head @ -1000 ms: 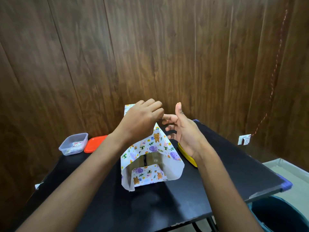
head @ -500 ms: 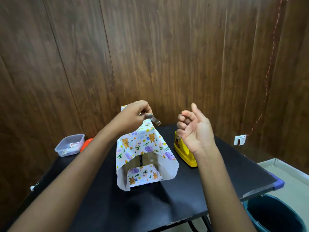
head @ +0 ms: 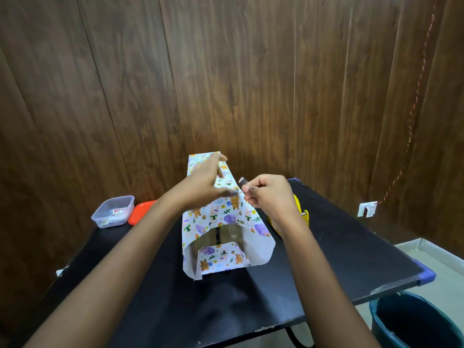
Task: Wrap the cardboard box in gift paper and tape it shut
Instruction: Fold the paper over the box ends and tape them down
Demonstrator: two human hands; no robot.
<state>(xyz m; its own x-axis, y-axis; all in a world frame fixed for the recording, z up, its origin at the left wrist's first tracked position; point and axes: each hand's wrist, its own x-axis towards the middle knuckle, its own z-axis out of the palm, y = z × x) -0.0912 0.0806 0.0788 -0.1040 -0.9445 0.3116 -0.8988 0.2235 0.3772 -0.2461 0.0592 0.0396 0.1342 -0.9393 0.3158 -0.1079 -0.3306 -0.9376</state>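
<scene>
A cardboard box (head: pixel 227 236) lies lengthwise on the black table (head: pixel 326 247), wrapped in white gift paper (head: pixel 226 214) printed with small animals. Its near end is uncovered, with brown cardboard showing and paper flaps hanging around it. My left hand (head: pixel 204 183) lies flat on top of the paper with the fingers stretched toward the far end. Just right of it, my right hand (head: pixel 266 194) pinches a short strip of tape (head: pixel 243 181) above the box's right edge.
A yellow tape dispenser (head: pixel 300 212) sits right of the box, mostly behind my right wrist. A clear plastic container (head: pixel 113 210) and an orange lid (head: pixel 140 212) stand at the table's back left. A dark bin (head: pixel 416 320) stands on the floor below the table's right corner.
The tape strip passed from my left hand to my right. My left hand then opened and came down flat on the paper. My right hand moved left toward the box.
</scene>
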